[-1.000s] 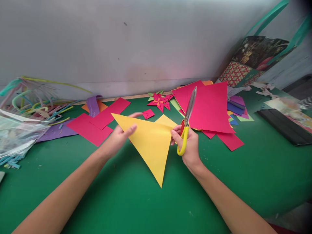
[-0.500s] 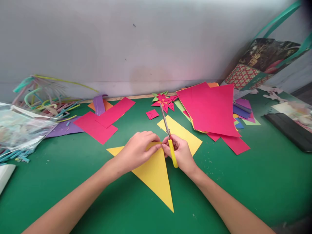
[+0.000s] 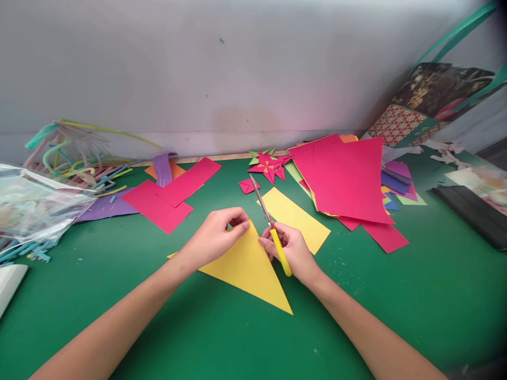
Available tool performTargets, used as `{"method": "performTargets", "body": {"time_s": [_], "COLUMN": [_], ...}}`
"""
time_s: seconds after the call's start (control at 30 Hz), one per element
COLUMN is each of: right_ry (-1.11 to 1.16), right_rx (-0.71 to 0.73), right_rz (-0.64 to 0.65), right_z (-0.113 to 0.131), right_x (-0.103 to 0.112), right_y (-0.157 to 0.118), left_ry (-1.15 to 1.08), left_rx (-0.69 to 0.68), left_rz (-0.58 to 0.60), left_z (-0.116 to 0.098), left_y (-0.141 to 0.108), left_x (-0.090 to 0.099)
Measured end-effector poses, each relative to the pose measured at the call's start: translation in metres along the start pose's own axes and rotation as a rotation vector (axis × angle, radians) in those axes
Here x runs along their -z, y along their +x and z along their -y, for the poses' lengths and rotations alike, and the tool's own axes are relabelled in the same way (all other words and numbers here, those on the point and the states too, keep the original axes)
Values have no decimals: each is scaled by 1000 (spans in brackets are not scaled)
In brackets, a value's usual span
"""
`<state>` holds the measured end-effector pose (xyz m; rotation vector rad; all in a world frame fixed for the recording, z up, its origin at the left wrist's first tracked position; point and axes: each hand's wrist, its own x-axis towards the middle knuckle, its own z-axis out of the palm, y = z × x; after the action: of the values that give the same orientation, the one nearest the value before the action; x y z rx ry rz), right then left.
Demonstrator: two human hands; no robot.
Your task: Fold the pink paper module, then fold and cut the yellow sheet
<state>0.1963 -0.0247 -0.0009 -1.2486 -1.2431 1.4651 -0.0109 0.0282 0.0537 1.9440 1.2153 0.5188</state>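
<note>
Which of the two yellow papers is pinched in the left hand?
The yellow triangle, held near its top corner; the yellow rectangle lies partly behind the right hand, on the green table.

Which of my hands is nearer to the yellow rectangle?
Right. The right hand holds the scissors by the yellow rectangle, at its near edge; the left hand is farther off leftward, pinching the yellow triangle.

We are seeing a left forearm [image 3: 122,332] and a right forearm [image 3: 364,335], both bare, slim and smooth in outline, each widening from a narrow wrist [image 3: 182,265] toward the lower edge of the view. Our left grip [image 3: 219,232] and right grip [image 3: 293,252] are appearing as bare hands with slender, rounded fingers [image 3: 235,212] and thumbs [image 3: 268,245].
</note>
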Motion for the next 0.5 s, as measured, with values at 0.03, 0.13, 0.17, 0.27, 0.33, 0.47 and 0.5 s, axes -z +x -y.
{"method": "performTargets", "body": {"time_s": [0.03, 0.13, 0.17, 0.27, 0.33, 0.47, 0.5], "right_ry": [-30, -272, -413, -831, -1004, -1247, -1287], "right_rx": [3, 79, 118, 162, 160, 254, 293], "right_rz": [-10, -147, -219, -351, -365, -322, -295], "right_z": [0, 0, 0, -2, -3, -3, -2], "right_x": [3, 18, 25, 45, 51, 44, 39], "right_y": [1, 9, 12, 21, 22, 13, 10], "left_ry": [7, 10, -2, -63, -106, -189, -207], "left_rx": [5, 1, -9, -63, -92, -144, -158], "left_rz": [-4, -12, -12, 9, 40, 73, 75], "left_z": [1, 4, 4, 1, -4, -14, -16], "left_y": [0, 1, 0, -2, -6, -17, -20], "left_x": [3, 14, 19, 33, 41, 53, 55]}}
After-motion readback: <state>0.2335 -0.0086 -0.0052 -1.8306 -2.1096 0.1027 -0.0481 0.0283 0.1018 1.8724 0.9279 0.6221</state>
